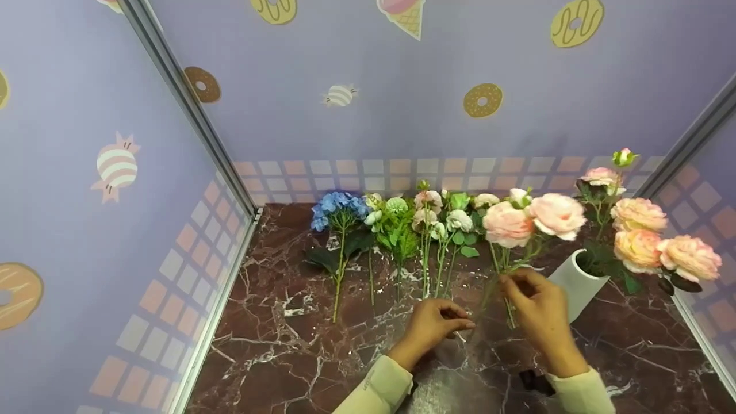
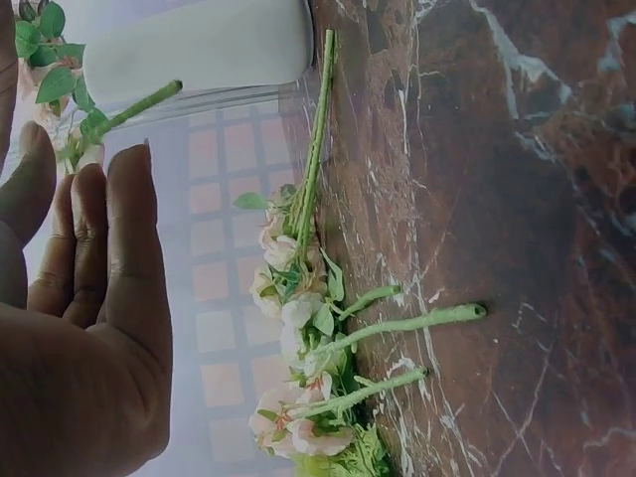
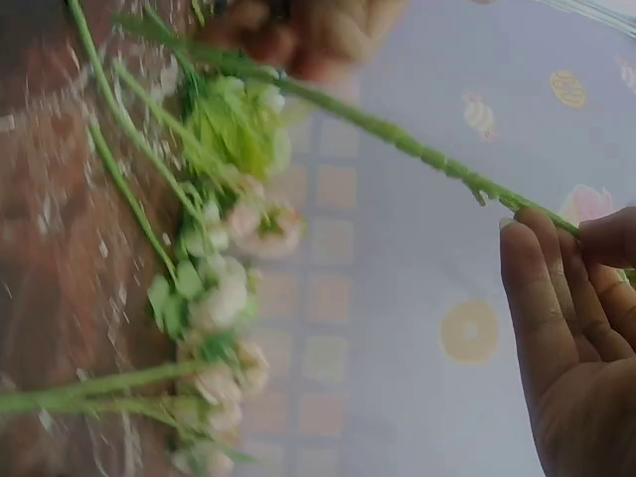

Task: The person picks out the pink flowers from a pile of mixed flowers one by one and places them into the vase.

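My right hand (image 1: 537, 310) pinches a green flower stem (image 3: 397, 139) between thumb and fingers. This stem leads up toward large pale pink blooms (image 1: 556, 215), and its lower end slants toward my left hand (image 1: 434, 325). The left hand's fingers are loosely bent beside that end, with no grip on it visible. Right of the right hand stands a white vase (image 1: 578, 290) holding a stem of peach-pink flowers (image 1: 638, 250). In the left wrist view, a cut stem end (image 2: 144, 104) shows just beyond the left fingers.
A row of artificial flowers lies along the back of the dark marbled table (image 1: 276, 345): a blue hydrangea (image 1: 339, 210), green foliage (image 1: 399, 236), white blooms (image 1: 459, 221) and small pink ones (image 1: 425, 218). Patterned lilac panels (image 1: 402, 126) wall the table in behind and at both sides.
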A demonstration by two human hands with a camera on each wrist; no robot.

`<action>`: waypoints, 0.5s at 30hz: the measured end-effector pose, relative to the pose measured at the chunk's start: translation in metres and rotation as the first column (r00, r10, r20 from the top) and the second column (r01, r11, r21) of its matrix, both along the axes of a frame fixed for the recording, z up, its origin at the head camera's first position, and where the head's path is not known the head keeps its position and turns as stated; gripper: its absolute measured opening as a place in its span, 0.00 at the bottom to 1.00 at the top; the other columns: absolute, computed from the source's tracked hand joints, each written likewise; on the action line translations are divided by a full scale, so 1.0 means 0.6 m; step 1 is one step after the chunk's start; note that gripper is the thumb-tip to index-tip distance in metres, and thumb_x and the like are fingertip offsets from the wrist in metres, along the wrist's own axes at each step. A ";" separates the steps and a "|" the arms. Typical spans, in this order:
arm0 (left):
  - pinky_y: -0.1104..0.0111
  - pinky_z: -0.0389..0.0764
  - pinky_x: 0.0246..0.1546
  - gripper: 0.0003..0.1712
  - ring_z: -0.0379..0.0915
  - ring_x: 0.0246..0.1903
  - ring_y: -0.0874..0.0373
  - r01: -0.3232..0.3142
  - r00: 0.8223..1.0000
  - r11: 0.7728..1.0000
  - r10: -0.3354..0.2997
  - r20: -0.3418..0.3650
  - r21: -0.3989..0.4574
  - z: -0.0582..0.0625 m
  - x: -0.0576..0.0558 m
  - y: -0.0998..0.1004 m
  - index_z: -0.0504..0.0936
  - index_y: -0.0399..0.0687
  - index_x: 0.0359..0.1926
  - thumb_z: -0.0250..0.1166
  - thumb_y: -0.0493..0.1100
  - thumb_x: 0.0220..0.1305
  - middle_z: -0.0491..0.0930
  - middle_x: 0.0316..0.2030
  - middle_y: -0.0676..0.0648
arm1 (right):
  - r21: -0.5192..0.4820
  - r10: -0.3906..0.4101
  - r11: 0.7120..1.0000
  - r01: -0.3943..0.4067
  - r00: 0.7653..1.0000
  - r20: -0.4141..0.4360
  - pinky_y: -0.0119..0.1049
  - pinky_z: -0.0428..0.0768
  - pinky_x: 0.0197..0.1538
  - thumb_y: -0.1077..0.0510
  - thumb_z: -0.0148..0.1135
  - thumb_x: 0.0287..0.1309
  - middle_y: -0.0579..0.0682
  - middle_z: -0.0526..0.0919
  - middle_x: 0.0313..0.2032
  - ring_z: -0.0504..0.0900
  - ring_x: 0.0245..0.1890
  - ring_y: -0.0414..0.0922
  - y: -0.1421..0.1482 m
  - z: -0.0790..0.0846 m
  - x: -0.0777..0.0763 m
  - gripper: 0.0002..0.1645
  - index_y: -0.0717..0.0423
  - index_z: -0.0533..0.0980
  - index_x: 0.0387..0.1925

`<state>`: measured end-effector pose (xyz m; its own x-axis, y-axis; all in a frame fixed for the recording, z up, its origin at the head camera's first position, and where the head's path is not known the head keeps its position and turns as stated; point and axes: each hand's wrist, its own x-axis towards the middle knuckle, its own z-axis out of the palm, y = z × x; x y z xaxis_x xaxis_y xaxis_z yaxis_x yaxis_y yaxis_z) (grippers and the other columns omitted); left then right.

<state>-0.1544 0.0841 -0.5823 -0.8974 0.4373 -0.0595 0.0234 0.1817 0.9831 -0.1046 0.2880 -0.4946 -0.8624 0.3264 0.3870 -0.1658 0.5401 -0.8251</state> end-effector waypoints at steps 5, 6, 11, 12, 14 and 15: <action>0.70 0.91 0.29 0.06 0.85 0.28 0.68 -0.001 1.000 1.000 0.001 0.003 -0.018 -0.006 0.001 -0.007 0.96 0.43 0.39 0.84 0.39 0.66 0.95 0.36 0.51 | 0.099 -0.095 0.989 0.107 0.989 -0.114 0.16 0.75 0.34 0.69 0.77 0.68 0.61 0.92 0.31 0.77 0.26 0.22 0.053 0.037 0.001 0.02 0.66 0.90 0.39; 0.70 0.91 0.29 0.06 0.85 0.28 0.69 -0.001 1.000 1.000 0.001 0.002 -0.018 -0.008 0.000 -0.008 0.96 0.43 0.39 0.84 0.40 0.66 0.95 0.36 0.51 | 0.108 -0.120 0.985 0.135 0.983 -0.142 0.15 0.74 0.34 0.69 0.77 0.68 0.56 0.92 0.30 0.76 0.26 0.21 0.065 0.048 0.002 0.02 0.67 0.90 0.39; 0.69 0.91 0.28 0.08 0.85 0.25 0.65 -0.017 1.000 0.999 0.017 -0.007 -0.030 -0.015 -0.001 -0.015 0.95 0.44 0.38 0.83 0.44 0.67 0.94 0.35 0.52 | 0.109 -0.238 0.954 0.278 0.929 -0.284 0.11 0.74 0.36 0.70 0.77 0.68 0.18 0.84 0.31 0.76 0.27 0.16 0.119 0.098 0.002 0.02 0.68 0.91 0.37; 0.68 0.92 0.28 0.08 0.86 0.25 0.63 -0.020 1.000 0.999 0.020 -0.004 -0.028 -0.016 -0.001 -0.016 0.95 0.44 0.38 0.83 0.44 0.68 0.94 0.35 0.52 | 0.110 -0.254 0.947 0.301 0.915 -0.313 0.10 0.74 0.37 0.70 0.76 0.69 0.12 0.81 0.32 0.76 0.28 0.15 0.128 0.107 0.002 0.03 0.69 0.90 0.37; 0.67 0.92 0.28 0.08 0.88 0.25 0.59 -0.022 1.000 0.999 0.022 0.002 -0.028 -0.017 0.000 -0.017 0.95 0.44 0.38 0.83 0.44 0.68 0.94 0.33 0.51 | 0.109 -0.296 0.930 0.350 0.891 -0.343 0.07 0.74 0.39 0.67 0.75 0.72 0.06 0.78 0.33 0.76 0.29 0.12 0.140 0.124 0.002 0.07 0.71 0.90 0.38; 0.66 0.92 0.28 0.08 0.89 0.26 0.55 -0.024 1.000 0.999 0.024 0.004 -0.028 -0.018 0.000 -0.018 0.95 0.43 0.38 0.83 0.44 0.68 0.93 0.33 0.51 | 0.110 -0.312 0.922 0.372 0.880 -0.358 0.07 0.74 0.40 0.67 0.74 0.73 0.05 0.77 0.34 0.76 0.31 0.11 0.144 0.132 0.002 0.08 0.72 0.89 0.38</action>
<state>-0.1544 0.0733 -0.5932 -0.9072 0.4139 -0.0752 0.0148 0.2101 0.9776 -0.1037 0.3746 -0.4154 -0.5230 0.4809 0.7037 -0.1895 0.7393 -0.6461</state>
